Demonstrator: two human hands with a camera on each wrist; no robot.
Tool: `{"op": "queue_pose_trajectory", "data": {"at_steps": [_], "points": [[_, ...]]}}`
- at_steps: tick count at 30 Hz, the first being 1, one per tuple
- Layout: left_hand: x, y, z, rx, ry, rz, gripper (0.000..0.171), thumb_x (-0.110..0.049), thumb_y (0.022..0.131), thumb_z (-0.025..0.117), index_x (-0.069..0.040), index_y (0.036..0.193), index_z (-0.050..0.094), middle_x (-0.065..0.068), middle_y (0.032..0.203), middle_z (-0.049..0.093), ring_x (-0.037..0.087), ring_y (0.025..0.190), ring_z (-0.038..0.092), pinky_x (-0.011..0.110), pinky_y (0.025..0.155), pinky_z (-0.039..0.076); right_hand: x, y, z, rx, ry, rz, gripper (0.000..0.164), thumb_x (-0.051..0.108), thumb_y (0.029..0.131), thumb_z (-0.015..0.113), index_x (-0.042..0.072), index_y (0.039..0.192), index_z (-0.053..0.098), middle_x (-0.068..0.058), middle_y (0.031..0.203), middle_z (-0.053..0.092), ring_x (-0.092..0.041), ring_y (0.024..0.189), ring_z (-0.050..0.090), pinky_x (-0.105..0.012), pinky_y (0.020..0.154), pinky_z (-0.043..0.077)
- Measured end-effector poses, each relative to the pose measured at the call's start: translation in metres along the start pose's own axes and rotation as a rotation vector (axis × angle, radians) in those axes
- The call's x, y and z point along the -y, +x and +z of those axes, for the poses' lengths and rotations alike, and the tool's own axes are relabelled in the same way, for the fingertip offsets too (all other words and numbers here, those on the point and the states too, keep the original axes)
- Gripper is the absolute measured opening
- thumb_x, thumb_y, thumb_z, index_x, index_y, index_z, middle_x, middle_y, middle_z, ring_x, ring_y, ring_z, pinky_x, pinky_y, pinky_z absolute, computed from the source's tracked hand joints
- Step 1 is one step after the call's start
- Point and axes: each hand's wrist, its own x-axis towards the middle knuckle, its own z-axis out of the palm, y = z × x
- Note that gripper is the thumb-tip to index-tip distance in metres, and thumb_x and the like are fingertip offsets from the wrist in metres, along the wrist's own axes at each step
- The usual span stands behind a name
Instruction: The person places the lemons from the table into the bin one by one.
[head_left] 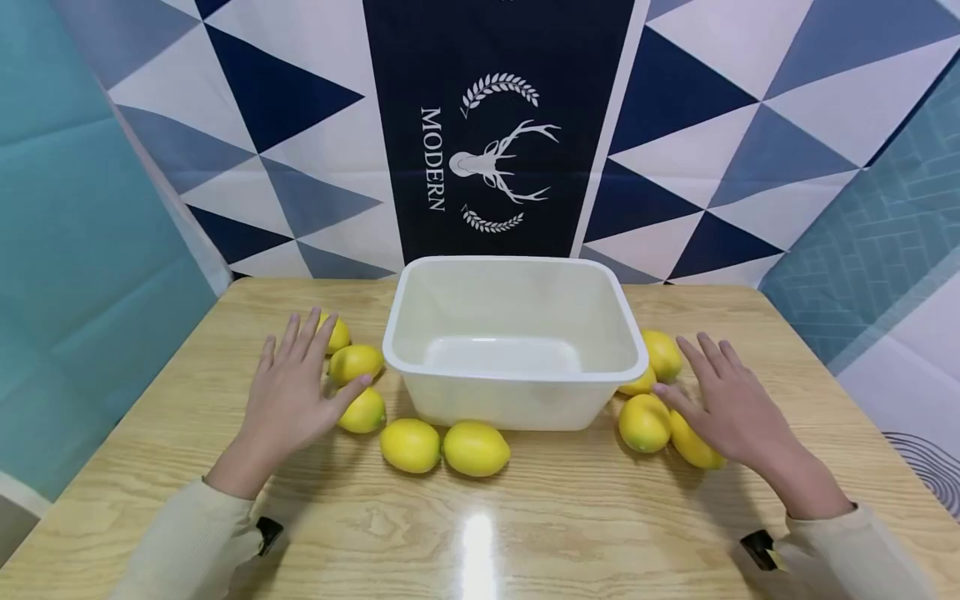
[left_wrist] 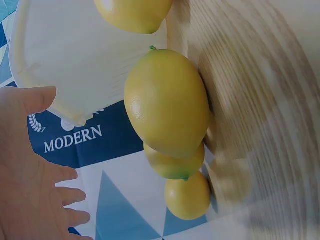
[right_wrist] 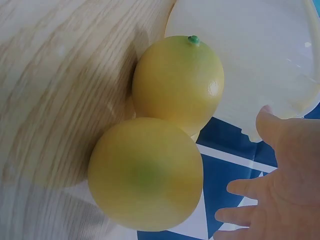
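Note:
A white plastic basin [head_left: 510,400] stands at the back middle of the table, with nothing inside it. My left hand [head_left: 296,400] is held palm down with fingers spread, over the left group of lemons [head_left: 356,364]. In the left wrist view a lemon [left_wrist: 167,102] lies beyond the thumb, apart from the palm. On the other side, my right hand [head_left: 731,408] spreads its fingers over the right group, close by a lemon [head_left: 645,423]. The right wrist view has two lemons [right_wrist: 145,175] beside that hand, with nothing in its fingers.
Two more lemons [head_left: 476,449] lie side by side in front of the basin. The wooden table [head_left: 570,525] ends at a patterned cloth [head_left: 300,150] behind, with a dark deer panel [head_left: 498,158]. Teal covering [head_left: 97,250] hangs at the left.

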Motion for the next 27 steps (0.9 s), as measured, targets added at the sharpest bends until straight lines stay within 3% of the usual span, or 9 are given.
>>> {"op": "queue_pose_trajectory", "data": {"at_steps": [18, 27], "points": [[-0.005, 0.006, -0.01, 0.025, -0.046, -0.008, 0.084, -0.06, 0.091, 0.046, -0.006, 0.152, 0.023, 0.022, 0.159, 0.017, 0.046, 0.147, 0.012, 0.065, 0.117, 0.009, -0.004, -0.003, -0.003, 0.109, -0.023, 0.012, 0.088, 0.062, 0.094, 0.041, -0.002, 0.15, 0.021, -0.036, 0.152, 0.016, -0.058, 0.139, 0.013, -0.077, 0.102, 0.021], [-0.006, 0.005, -0.013, 0.012, -0.054, -0.017, 0.079, -0.053, 0.092, 0.05, -0.005, 0.15, 0.026, 0.023, 0.158, 0.021, 0.047, 0.146, 0.017, 0.064, 0.117, 0.011, -0.01, -0.006, -0.006, 0.143, -0.023, -0.001, 0.084, 0.057, 0.094, 0.045, -0.004, 0.149, 0.025, -0.038, 0.149, 0.02, -0.059, 0.134, 0.021, -0.077, 0.098, 0.027]]}}
